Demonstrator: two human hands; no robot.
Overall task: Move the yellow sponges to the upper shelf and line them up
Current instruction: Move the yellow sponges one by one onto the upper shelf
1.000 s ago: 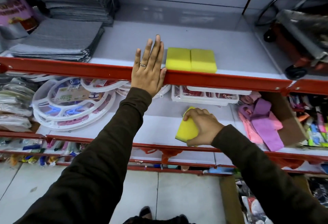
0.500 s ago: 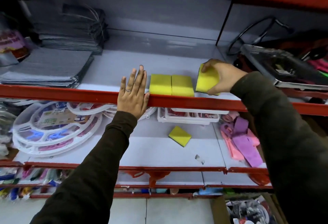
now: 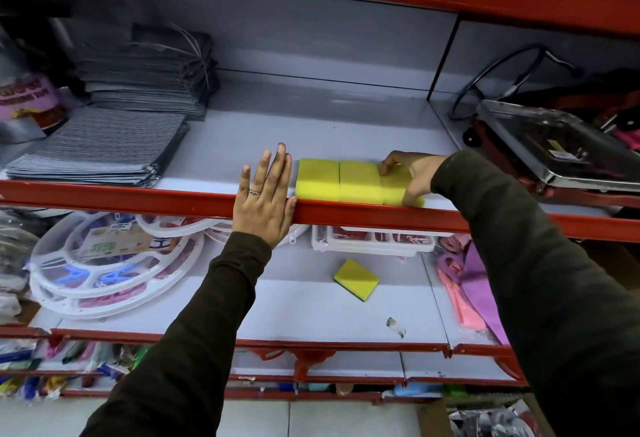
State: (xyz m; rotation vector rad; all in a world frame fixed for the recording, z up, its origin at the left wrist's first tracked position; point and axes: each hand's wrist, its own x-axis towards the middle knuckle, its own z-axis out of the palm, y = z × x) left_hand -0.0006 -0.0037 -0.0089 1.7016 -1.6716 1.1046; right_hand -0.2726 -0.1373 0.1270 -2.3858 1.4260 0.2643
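Observation:
Three yellow sponges stand side by side at the front of the upper shelf [image 3: 346, 132]. The left sponge [image 3: 318, 184] and the middle sponge [image 3: 360, 185] touch each other. My right hand [image 3: 412, 175] grips the third sponge [image 3: 394, 189] and sets it against the middle one. My left hand [image 3: 265, 199] lies flat, fingers together, on the red shelf edge, touching the left sponge's side. One more yellow sponge [image 3: 356, 279] with a dark underside lies on the lower shelf [image 3: 277, 312].
Stacks of grey striped cloths [image 3: 100, 146] fill the upper shelf's left side. A metal tray [image 3: 561, 149] sits at the right. White round plastic racks [image 3: 104, 263], a white clip tray [image 3: 374, 241] and pink and purple items [image 3: 467, 284] lie on the lower shelf.
My right hand lifted a sponge from the lower shelf to the upper shelf and lowered it against the row. My left hand stayed flat on the shelf edge.

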